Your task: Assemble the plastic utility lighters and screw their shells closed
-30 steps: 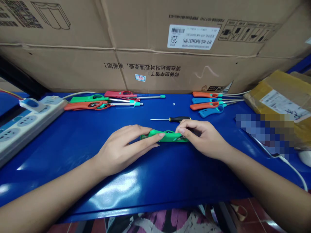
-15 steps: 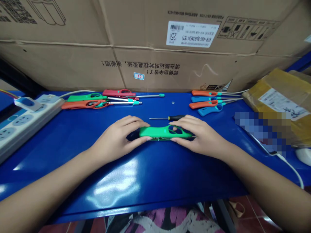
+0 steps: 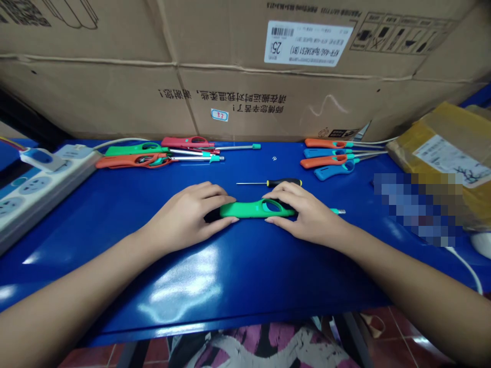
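Note:
A green long-nosed lighter (image 3: 249, 209) lies sideways on the blue table between my hands. My left hand (image 3: 194, 212) pinches its rounded handle end with thumb and fingertips. Around the trigger-loop end, my right hand (image 3: 303, 209) is closed, thumb in front and fingers behind. The lighter's metal nozzle tip (image 3: 340, 211) shows beyond my right hand; the middle of the nozzle is hidden under the palm. The shell halves look pressed together, with no gap visible along the front edge. Just behind my right fingers lies a screwdriver (image 3: 284, 182) with a black and yellow handle.
Behind left is a pile of green, red and orange lighters (image 3: 132, 161); orange and blue lighters (image 3: 326, 162) lie behind right. Tiny screws (image 3: 274, 158) sit between. A power strip (image 3: 42, 179) is at left, a taped parcel (image 3: 448, 153) at right, a large carton (image 3: 230, 46) behind.
The gap along the lighter's front edge, with inner parts showing, has closed. My right hand has shifted slightly, and the nozzle tip now shows past it.

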Available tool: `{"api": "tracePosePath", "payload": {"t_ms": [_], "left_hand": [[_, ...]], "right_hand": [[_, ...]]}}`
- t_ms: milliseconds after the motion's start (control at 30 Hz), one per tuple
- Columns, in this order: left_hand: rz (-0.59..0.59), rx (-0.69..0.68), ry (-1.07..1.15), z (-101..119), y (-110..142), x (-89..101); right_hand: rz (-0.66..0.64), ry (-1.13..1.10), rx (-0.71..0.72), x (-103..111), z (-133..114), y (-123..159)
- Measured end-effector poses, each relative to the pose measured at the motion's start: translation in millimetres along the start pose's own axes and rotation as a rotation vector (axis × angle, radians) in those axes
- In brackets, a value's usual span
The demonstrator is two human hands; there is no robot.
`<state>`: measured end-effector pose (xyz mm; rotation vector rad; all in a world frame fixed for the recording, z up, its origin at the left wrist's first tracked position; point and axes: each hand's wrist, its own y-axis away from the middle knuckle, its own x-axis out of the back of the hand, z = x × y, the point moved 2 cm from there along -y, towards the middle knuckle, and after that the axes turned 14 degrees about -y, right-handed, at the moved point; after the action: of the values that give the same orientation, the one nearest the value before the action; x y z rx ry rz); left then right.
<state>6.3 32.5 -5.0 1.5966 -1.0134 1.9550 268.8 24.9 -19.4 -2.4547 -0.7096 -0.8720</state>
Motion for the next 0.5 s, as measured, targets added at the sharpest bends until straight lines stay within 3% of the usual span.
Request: {"api": "tracePosePath", "payload": {"t_ms": [500], "left_hand": [[-0.001,0.029,0.027,-0.3,-1.2,-4.1]], "right_hand": [[0.016,-0.069,-0.011,-0.2,1.0,-1.4]]}}
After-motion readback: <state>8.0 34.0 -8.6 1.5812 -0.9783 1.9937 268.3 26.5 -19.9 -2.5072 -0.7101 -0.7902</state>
